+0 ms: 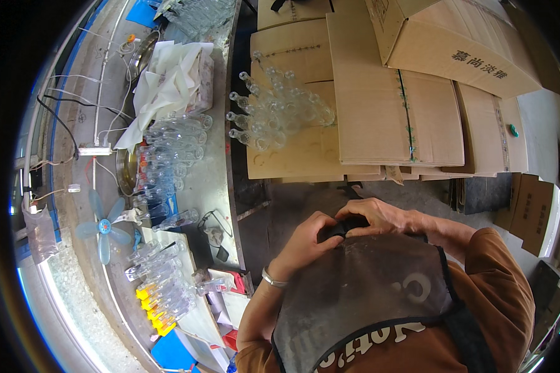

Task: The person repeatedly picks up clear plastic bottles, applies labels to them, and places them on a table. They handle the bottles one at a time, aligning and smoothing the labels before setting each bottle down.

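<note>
Both my hands meet in front of my chest, just past the edge of a dark, see-through apron. Between them is a small black object, mostly covered by fingers, so its kind cannot be made out. My left hand, with a silver bracelet at the wrist, is closed on its near left side. My right hand curls over it from the right, thumb and fingers bent.
Ahead, stacked cardboard boxes carry a cluster of clear glass bottles. A metal worktop on my left holds rows of clear glassware, white paper sheets and eyeglasses. Beyond it are a blue fan and loose cables.
</note>
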`<state>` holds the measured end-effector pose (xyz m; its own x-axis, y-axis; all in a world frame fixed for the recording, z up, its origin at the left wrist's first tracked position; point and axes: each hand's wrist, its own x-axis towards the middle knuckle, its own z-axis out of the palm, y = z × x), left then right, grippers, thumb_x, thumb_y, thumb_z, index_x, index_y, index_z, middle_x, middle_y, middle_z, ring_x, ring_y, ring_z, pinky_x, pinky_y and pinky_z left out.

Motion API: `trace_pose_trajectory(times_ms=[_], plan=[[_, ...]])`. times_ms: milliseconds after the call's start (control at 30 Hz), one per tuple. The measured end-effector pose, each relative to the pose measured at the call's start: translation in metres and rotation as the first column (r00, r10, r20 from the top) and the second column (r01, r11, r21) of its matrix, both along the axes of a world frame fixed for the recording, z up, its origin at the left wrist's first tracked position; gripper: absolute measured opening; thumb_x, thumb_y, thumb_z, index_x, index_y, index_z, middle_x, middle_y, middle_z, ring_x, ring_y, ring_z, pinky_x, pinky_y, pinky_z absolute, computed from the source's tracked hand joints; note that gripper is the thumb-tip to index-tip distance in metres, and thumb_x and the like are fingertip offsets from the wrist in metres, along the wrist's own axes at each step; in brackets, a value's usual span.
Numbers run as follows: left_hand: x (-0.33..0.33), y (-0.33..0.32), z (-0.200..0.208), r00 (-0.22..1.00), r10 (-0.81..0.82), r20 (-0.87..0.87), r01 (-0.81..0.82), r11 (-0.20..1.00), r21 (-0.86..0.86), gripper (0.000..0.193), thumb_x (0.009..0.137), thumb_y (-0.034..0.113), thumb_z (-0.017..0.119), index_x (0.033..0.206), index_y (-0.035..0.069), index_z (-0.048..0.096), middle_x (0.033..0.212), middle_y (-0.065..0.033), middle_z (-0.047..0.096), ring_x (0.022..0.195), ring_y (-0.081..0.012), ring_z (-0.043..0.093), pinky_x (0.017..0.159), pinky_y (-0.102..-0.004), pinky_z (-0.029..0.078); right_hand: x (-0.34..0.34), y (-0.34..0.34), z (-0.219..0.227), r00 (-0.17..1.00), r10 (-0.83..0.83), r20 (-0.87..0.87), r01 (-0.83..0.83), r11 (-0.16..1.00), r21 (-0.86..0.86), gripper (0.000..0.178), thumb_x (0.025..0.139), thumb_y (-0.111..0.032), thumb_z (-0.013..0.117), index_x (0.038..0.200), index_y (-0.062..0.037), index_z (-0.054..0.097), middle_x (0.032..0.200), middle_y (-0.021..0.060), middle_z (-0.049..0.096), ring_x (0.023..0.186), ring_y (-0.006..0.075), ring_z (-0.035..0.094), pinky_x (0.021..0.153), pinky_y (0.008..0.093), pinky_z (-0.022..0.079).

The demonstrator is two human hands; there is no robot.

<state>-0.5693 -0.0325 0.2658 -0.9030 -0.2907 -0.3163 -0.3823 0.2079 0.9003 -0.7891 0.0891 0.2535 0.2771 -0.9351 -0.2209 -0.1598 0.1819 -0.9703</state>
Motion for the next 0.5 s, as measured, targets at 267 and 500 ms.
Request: trace_pose_trajectory(times_ms=[267,500], plan=[[0.0,0.014,-0.002,0.986,0.164,-0.012,-0.164,0.985,-0.053,0.033,0.084,0.019,0.074,0.108,0.0,0.064,0.103,-0.0149,0.063,0.096,-0.0314,0.064,0.084,-0.036,0.051,-0.006,-0.005,0.002,0.999,0.012,-0.046,-0.011,1.0,0.012,0.051,0.088,-0.034,0.071,0.125,0.0001,0.061,0.122,0.0222,0.063,0.115,0.0355,0.062,0.097,0.0424,0.049],[0.0,0.018,-0.003,0.981,0.196,0.0,-0.194,0.97,-0.145,0.033,0.086,0.02,0.073,0.111,0.0,0.064,0.107,-0.0152,0.065,0.101,-0.0305,0.065,0.086,-0.0358,0.052,-0.013,0.006,-0.001,0.957,0.062,-0.283,-0.018,0.988,0.154,0.059,0.087,-0.047,0.072,0.119,0.0021,0.062,0.107,0.019,0.069,0.103,0.0328,0.066,0.089,0.0412,0.051]])
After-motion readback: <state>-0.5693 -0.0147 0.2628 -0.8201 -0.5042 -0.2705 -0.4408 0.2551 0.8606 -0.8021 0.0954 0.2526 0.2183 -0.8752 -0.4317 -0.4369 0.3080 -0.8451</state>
